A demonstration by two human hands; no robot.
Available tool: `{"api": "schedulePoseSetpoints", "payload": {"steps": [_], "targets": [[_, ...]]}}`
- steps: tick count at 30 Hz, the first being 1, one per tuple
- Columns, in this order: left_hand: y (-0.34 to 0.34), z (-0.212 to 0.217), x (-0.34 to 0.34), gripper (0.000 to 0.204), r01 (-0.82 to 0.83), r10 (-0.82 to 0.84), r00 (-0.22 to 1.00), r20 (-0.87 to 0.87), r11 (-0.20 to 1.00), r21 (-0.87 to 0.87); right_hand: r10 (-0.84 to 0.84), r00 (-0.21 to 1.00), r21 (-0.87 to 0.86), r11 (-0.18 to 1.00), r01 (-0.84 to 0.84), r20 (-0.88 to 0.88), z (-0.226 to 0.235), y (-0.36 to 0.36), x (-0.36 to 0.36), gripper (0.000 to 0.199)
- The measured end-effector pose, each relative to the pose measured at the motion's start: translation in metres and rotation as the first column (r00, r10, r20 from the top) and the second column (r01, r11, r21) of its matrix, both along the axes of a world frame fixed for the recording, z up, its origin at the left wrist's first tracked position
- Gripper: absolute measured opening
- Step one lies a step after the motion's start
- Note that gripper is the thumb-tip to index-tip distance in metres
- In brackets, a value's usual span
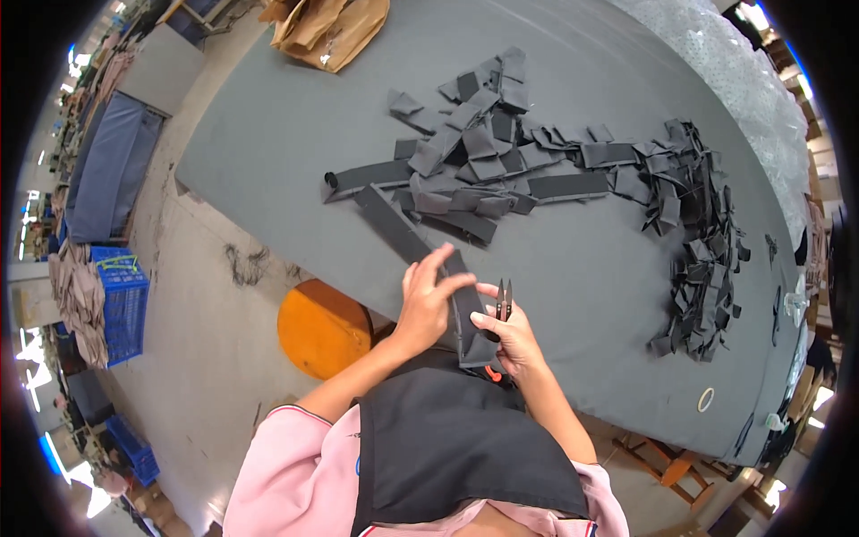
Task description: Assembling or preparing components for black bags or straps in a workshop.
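Note:
A long dark grey fabric strip (394, 225) runs from the tabletop towards my body, its near end folded in front of my apron. My left hand (424, 302) is at the strip's left side, fingers apart, with the thumb reaching over its edge. Small black thread snips (504, 302) are held in my right hand (516, 342), blades pointing away from me. The right thumb also presses on the strip's near part. Beyond my hands lies a heap of dark fabric pieces (479, 139), some joined in strips.
The grey table (573, 286) carries another dark pile of pieces (698, 259) on the right and a pale ring (706, 399). A brown paper bag (331, 31) sits at the far left. Below the near edge is an orange stool (322, 329); a blue crate (123, 309) stands further left.

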State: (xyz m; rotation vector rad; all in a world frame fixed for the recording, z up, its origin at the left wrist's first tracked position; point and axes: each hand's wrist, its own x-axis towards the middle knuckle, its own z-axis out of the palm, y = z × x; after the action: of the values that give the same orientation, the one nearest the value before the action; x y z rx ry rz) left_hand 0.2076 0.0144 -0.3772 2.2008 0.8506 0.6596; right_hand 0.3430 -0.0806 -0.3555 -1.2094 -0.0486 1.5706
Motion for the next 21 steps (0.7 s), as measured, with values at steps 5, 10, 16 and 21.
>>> {"api": "schedulePoseSetpoints", "payload": {"steps": [5, 10, 16, 21], "targets": [[-0.026, 0.009, -0.045, 0.051, 0.055, 0.664, 0.746, 0.051, 0.015, -0.998, 0.042, 0.883, 0.095, 0.991, -0.097, 0.468, 0.007, -0.009, -0.025, 0.059], [-0.040, 0.013, -0.041, 0.088, -0.115, 0.489, 0.872, -0.037, 0.131, -0.985, 0.392, 0.508, -0.021, 0.807, -0.590, 0.767, -0.011, -0.013, -0.051, 0.050], [-0.027, 0.017, -0.058, 0.067, -0.177, 0.581, 0.811, -0.070, 0.129, -0.976, 0.326, 0.417, 0.116, 0.654, -0.747, 0.848, -0.009, -0.031, -0.044, 0.029], [-0.026, 0.009, -0.088, 0.047, -0.231, 0.734, 0.671, -0.099, 0.081, -0.969, 0.257, 0.495, -0.030, 0.907, -0.420, 0.830, -0.016, -0.014, -0.014, 0.018]]}}
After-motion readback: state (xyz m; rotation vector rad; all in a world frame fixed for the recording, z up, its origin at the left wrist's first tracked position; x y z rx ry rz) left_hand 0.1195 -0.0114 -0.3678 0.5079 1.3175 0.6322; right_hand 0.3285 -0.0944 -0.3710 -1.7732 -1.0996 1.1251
